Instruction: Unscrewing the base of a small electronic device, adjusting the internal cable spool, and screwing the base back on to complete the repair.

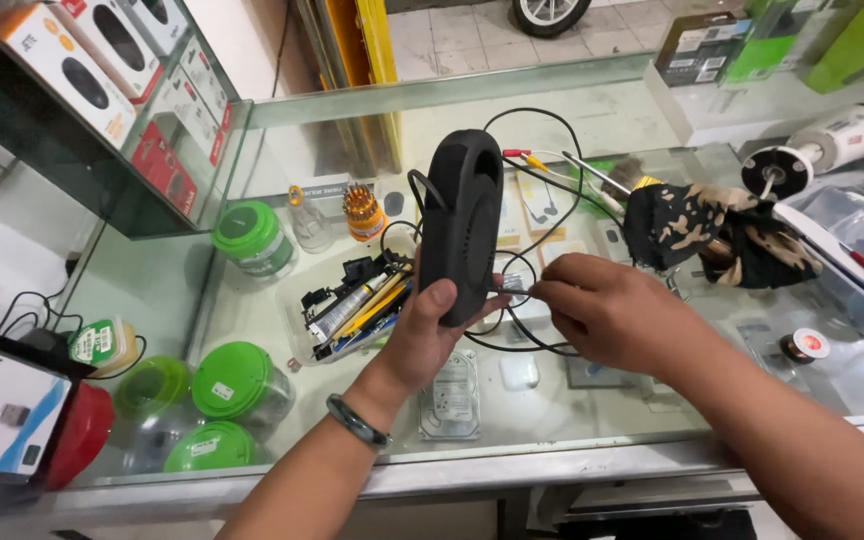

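Both forearms are bare, with no sleeves in view. The left hand (pixel 422 335) has a dark green bangle (pixel 357 421) around its wrist; the right hand (pixel 607 310) wears nothing.

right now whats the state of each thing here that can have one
black oval device: upright, held off the glass counter by the left hand
black cable: looped, its end pinched by the right hand at the device's side
green-lidded jars: lids on
white camera: lying on its side
patterned cloth: crumpled
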